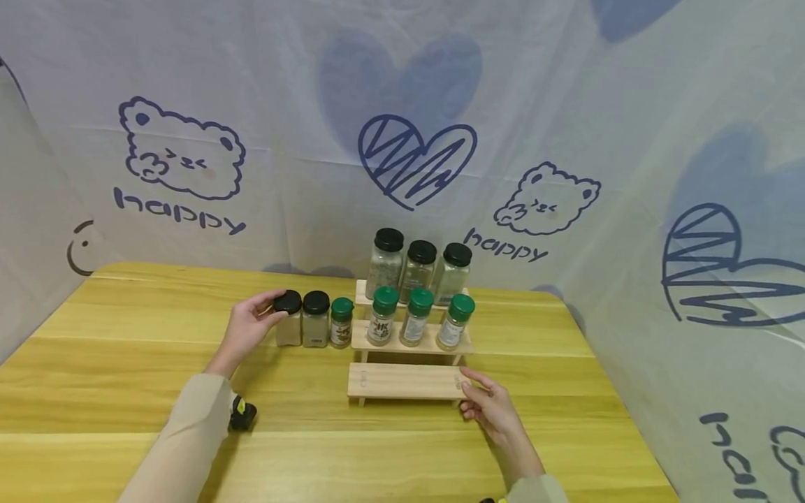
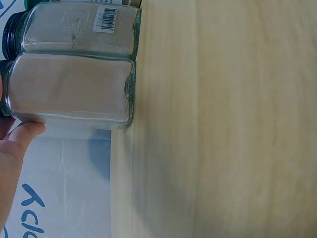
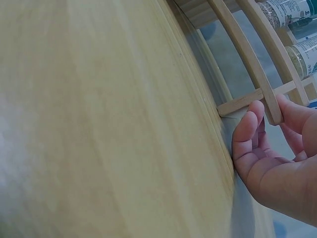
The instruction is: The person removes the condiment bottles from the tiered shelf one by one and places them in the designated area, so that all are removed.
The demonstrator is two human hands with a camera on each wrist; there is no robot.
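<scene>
My left hand (image 1: 247,331) grips the black lid of a square glass spice jar (image 1: 288,332) filled with pale powder, thumb on the near side. This jar stands upright on the table at the left end of a short row. Beside it are a second black-lidded jar (image 1: 316,330) and a smaller green-lidded one (image 1: 342,332). My right hand (image 1: 495,411) holds the right end of the bottom step (image 1: 402,381) of a wooden spice rack, and the right wrist view shows thumb and fingers on either side of its end (image 3: 271,106). Nothing stands on that step.
On the rack's middle step (image 1: 396,347) stand three green-lidded jars (image 1: 415,328). Three taller black-lidded jars (image 1: 418,276) occupy the top step (image 1: 361,293). Behind the wooden table (image 1: 302,447) hangs a pale cloth (image 1: 283,91) printed with hearts and bears.
</scene>
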